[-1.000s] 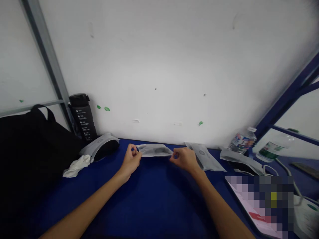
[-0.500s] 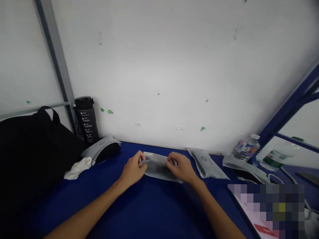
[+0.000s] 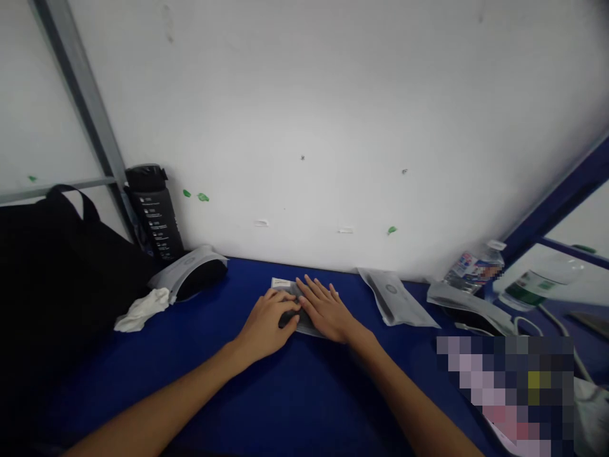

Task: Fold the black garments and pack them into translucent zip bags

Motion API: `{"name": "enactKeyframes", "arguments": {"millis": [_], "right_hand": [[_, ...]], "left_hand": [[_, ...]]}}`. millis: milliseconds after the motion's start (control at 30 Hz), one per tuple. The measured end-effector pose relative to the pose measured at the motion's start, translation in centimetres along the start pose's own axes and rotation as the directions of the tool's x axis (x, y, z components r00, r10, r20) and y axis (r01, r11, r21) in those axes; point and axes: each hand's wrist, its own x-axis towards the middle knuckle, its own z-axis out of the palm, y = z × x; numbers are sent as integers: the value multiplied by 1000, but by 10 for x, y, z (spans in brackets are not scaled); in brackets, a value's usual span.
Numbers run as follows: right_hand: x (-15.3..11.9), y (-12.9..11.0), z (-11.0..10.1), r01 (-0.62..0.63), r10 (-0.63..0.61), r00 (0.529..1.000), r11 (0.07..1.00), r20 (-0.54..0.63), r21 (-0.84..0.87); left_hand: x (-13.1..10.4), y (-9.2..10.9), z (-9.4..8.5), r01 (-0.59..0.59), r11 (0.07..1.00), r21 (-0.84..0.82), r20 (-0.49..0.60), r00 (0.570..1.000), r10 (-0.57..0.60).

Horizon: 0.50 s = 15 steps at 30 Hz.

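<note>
A flat, translucent grey pouch (image 3: pixel 309 325) with a small white label at its top left lies on the blue table (image 3: pixel 304 393), largely covered by both hands. My right hand (image 3: pixel 328 311) rests flat on its right part, fingers stretched out and apart. On its left part lies my left hand (image 3: pixel 271 320), fingers bent over the surface and thumb apart from them. The fingertips of the two hands are close together near the pouch's middle.
Another translucent pouch (image 3: pixel 397 301) lies to the right, beside a third pouch (image 3: pixel 469 308) and clear plastic bottles (image 3: pixel 476 266). On the left are a black bag (image 3: pixel 61 273), black bottle (image 3: pixel 157 216), white tissue (image 3: pixel 143 310) and pouch with something black (image 3: pixel 200 279).
My right hand has flattened and spread its fingers on the pouch. My left hand has moved right, onto the pouch. The view has shifted slightly.
</note>
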Motion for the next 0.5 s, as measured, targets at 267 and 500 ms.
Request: {"name": "enactKeyframes", "arguments": {"millis": [267,500], "right_hand": [[-4,7,2,49,-47,997,998,-59,33],[-27,18,-8,191,-177,978,974,-114,125]], "left_hand": [[-1,2,1,-22,999,40,19,1000,22],[-3,-5,1,37,996,-78,-85,995,-44]]}}
